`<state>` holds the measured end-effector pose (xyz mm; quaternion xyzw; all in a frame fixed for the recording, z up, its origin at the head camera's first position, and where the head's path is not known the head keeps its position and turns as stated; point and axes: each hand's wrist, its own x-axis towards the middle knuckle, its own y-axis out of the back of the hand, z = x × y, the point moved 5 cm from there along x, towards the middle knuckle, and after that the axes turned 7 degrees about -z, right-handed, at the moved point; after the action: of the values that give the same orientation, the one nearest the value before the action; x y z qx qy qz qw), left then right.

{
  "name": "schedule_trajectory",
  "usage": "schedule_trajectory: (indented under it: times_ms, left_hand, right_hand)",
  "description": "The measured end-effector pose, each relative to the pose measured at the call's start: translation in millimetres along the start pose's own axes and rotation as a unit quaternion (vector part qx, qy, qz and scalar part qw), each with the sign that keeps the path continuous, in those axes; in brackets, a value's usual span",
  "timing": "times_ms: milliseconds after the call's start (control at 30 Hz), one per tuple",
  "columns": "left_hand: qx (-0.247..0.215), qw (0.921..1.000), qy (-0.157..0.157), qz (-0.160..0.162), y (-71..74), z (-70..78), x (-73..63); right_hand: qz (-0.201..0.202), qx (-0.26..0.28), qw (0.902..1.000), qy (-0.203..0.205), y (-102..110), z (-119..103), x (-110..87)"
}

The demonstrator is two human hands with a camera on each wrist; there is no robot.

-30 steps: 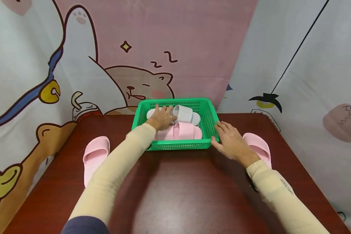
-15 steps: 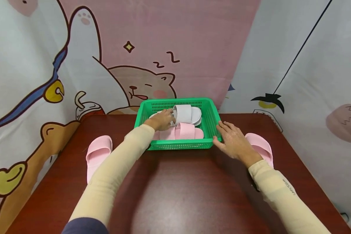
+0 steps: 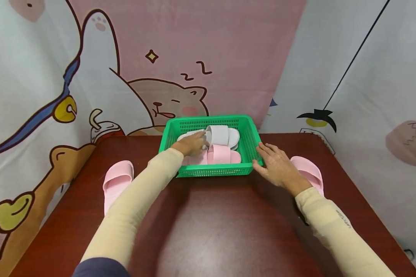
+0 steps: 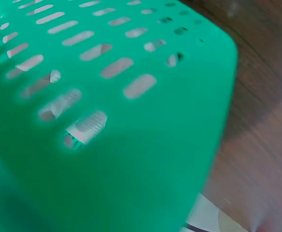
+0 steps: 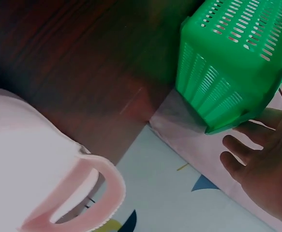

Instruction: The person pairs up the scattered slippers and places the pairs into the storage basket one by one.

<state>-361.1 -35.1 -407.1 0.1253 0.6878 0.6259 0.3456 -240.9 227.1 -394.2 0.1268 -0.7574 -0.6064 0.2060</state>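
Observation:
In the head view my left hand [image 3: 193, 144] reaches into the green basket [image 3: 215, 166] and grips the rear part of a white slide slipper [image 3: 219, 134]. Its thumb lies at the near edge, its fingers at the far edge. The slipper's toe points right; another white sole shows partly beneath it. In front, touching or close to it, lies a pink slipper [image 3: 220, 154], its heel partly hidden by my left hand. My right hand [image 3: 275, 163] rests against the basket's right side with fingers extended. The left wrist view shows the basket wall [image 4: 179, 111], not the hand.
On the brown table [image 3: 215, 219] a pink slipper [image 3: 118, 181] lies left of the basket, partly behind my left forearm. Another pink slipper [image 3: 308, 173] lies to the right, partly behind my right arm. A printed cloth [image 3: 228, 57] hangs behind the table.
The left hand's spread fingers have drawn closer together around the white slipper, which has shifted slightly, showing more white sole at its toe. The right hand stays at the basket's side.

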Motion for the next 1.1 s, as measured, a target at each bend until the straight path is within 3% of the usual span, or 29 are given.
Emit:
schedule_trajectory:
  times_ms: [233, 433, 600, 900, 1100]
  left_hand:
    - [-0.053, 0.9967, -0.023, 0.056, 5.0, -8.7, -12.7]
    - [-0.086, 0.9951, -0.018, 0.045, 6.0, -10.9, -26.1]
    - [-0.112, 0.9924, -0.025, 0.046, 9.5, -4.5, -38.6]
    - [-0.115, 0.9858, -0.057, 0.108, 19.8, 2.1, -76.0]
    - [-0.119, 0.9812, -0.063, 0.138, 24.1, -5.6, -101.7]
  right_hand:
    - [0.02, 0.017, 0.9997, -0.003, -3.9, 4.9, 3.4]
    - [0.071, 0.036, 0.9963, 0.03, 1.2, -2.0, 6.1]
    - [0.084, 0.052, 0.9931, 0.063, 7.0, -16.4, 9.1]
    - [0.081, 0.047, 0.9874, 0.128, 12.0, -49.0, 13.6]
    - [0.085, 0.038, 0.9781, 0.186, 10.1, -68.2, 13.2]
